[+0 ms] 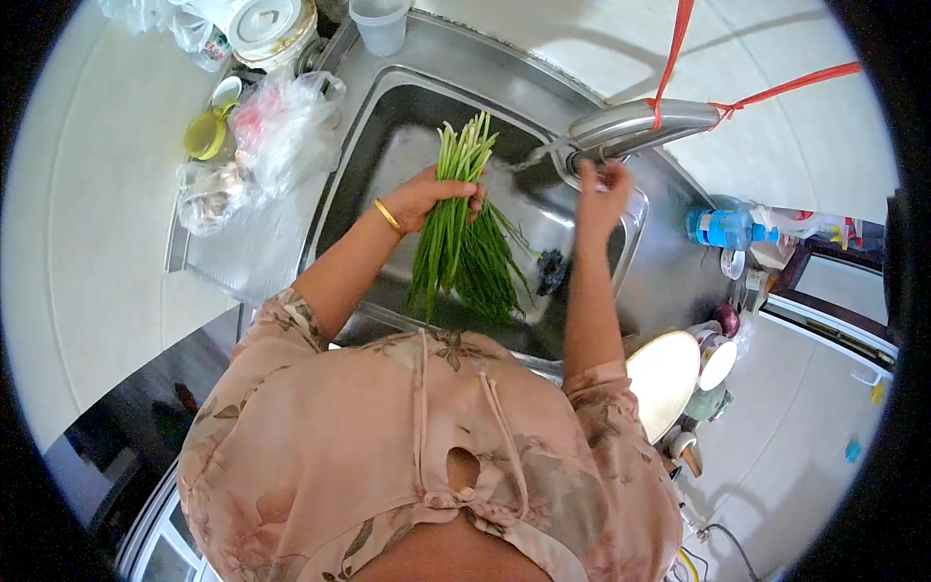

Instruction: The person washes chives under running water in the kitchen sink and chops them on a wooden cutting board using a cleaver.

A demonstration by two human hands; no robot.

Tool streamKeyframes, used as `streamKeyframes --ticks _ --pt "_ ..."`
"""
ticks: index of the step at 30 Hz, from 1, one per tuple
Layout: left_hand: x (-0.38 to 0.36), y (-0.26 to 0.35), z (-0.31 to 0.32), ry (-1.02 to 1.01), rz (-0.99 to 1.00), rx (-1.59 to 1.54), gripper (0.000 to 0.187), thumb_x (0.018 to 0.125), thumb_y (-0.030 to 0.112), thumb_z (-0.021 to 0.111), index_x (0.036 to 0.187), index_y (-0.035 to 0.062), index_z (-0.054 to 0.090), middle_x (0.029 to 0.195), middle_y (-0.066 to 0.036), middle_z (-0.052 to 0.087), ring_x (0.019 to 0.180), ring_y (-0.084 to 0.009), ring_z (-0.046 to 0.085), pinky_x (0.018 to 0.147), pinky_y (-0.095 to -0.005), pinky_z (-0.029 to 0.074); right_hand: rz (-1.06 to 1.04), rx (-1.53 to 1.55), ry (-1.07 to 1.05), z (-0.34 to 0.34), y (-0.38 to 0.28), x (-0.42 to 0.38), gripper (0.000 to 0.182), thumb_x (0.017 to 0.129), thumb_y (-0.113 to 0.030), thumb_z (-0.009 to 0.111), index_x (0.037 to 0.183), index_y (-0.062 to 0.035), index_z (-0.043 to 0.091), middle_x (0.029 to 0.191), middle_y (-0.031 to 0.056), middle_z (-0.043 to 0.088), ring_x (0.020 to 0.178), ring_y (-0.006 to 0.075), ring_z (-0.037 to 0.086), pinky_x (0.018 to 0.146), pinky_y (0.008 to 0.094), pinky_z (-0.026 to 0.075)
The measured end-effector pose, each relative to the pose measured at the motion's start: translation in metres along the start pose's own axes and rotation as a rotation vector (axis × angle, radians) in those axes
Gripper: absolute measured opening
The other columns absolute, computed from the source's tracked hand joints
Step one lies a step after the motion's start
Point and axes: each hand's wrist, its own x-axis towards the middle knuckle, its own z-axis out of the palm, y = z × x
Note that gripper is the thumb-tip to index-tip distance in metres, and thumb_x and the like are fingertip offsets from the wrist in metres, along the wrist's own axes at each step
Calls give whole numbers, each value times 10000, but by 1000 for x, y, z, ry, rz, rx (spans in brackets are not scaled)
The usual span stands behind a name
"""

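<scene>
Left of the faucet (640,124), over the sink (388,107), the bunch of green stalks (458,228) is gripped mid-length by the closed fingers of the left hand (427,197); loose stalks could be washed out of that grip. At the faucet the right hand (601,194) is raised, its fingers' hold unclear, so water could be splashed onto the tabletop

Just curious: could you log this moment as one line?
left hand: holds bunch of long green stalks | right hand: at steel tap | over steel sink

A bunch of long green stalks (456,218), thin and fresh, hangs over the steel sink (388,107), gripped mid-length, its pale cut ends up and darker tips fanning downward.
</scene>
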Motion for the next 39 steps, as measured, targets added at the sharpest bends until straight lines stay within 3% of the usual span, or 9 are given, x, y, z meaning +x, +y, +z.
streamKeyframes --ticks 2,4,7,13,16,23,26,36,39 --pt "-1 4 8 38 14 29 421 769 130 623 1147 34 465 922 -74 583 806 -164 587 705 -308 504 201 374 -354 9 -42 -38 245 738 -182 690 859 -1 579 766 50 581 671 107 508 610 240 419" --pt "0 2 11 66 33 63 405 765 134 628 1127 31 478 928 -70 584 797 -157 588 705 -297 504 291 479 -473 24 -65 -55 221 721 -202 704 757 -21 583 620 7 542 565 86 483 535 228 411" --pt "4 -1 12 101 78 100 377 761 134 630 1099 30 498 928 -65 588 788 -158 590 705 -299 506 255 493 -675 36 -84 -65 185 744 -179 674 772 -23 580 652 22 561 573 86 491 530 226 407" --pt "-1 3 17 153 76 10 339 767 128 620 1076 39 511 893 -64 594 767 -165 589 687 -310 506 380 737 -672 31 -92 -59 138 821 -159 577 765 -38 538 686 55 574 598 104 524 554 238 424" --pt "-1 5 16 136 57 -92 299 767 108 618 1044 46 522 861 -62 593 736 -167 584 655 -313 506 646 1036 -524 17 -115 -51 110 857 -156 527 828 -53 502 730 66 586 607 116 534 555 240 425" --pt "-6 8 18 84 28 -87 283 784 105 583 1051 38 519 869 -75 584 755 -177 583 686 -338 516 154 431 -767 23 -97 -44 110 826 -133 572 875 -41 539 710 42 552 594 109 498 514 252 405" --pt "-3 7 18 84 36 -44 291 795 144 570 1064 44 519 898 -80 593 777 -183 592 710 -342 510 464 566 -766 30 -107 -55 117 783 -119 625 842 -33 574 660 22 538 565 98 481 494 236 390" --pt "-1 7 6 168 42 -135 255 769 146 593 997 48 534 863 -80 601 747 -193 600 713 -343 506 214 684 -418 51 -81 -65 160 819 -189 592 888 -65 518 713 3 517 551 76 442 487 215 344" --pt "-1 10 7 182 48 -131 151 768 98 588 902 36 554 782 -83 586 716 -195 589 668 -361 521 472 897 -492 37 -91 -59 160 828 -191 582 905 -76 501 718 3 522 540 69 443 475 210 336"
